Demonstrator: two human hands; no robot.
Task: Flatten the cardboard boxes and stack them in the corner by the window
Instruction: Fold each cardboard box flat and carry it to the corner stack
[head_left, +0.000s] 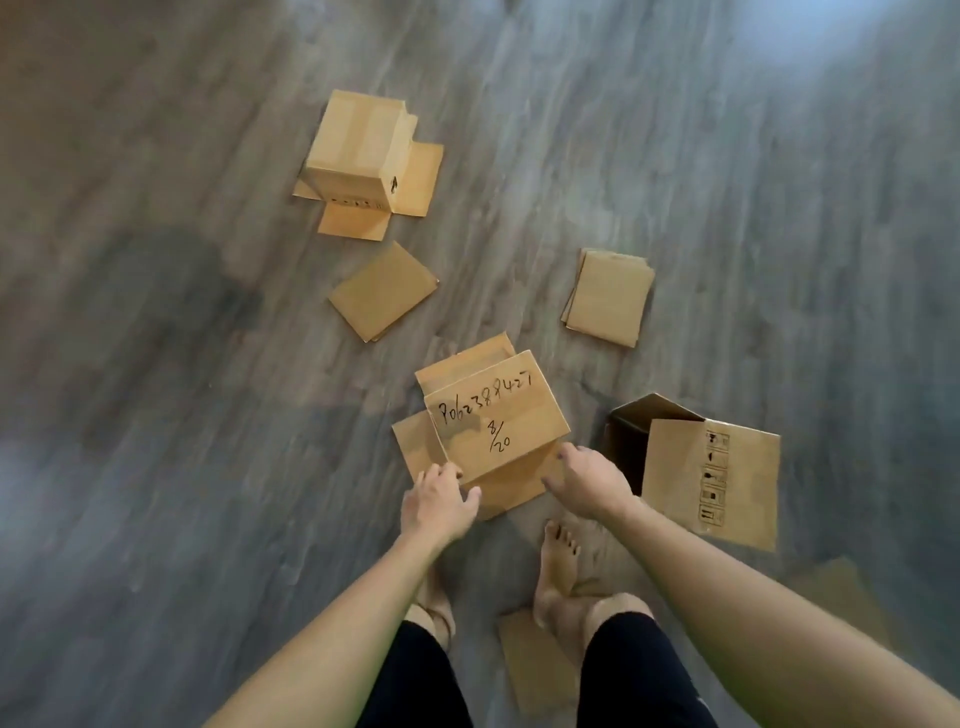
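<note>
Head view: a person stands barefoot on a grey wood-grain floor (156, 364) strewn with brown cardboard.
Handwritten box: the brown cardboard box with black marker numbers (496, 421) sits on the floor just ahead of the feet, its flaps spread beneath it.
Left hand: the left hand (441, 501) reaches down to the box's near left corner, fingers loosely spread and touching the edge, not curled round it.
Right hand: the right hand (587, 478) hovers at the box's near right side, fingers relaxed and holding nothing; whether it touches the cardboard is unclear.
Right neighbour: an open brown carton with printed handling symbols (711, 483) lies on its side just beside the right hand.
Far left: an upturned brown box with flaps splayed out (358, 150) stands well apart.
Flat pieces: a folded brown cardboard square (383, 291) and a small stack of flattened brown cardboard (609, 297) lie between.
Underfoot: a flat brown cardboard sheet (535, 670) lies by the right foot (558, 571).
</note>
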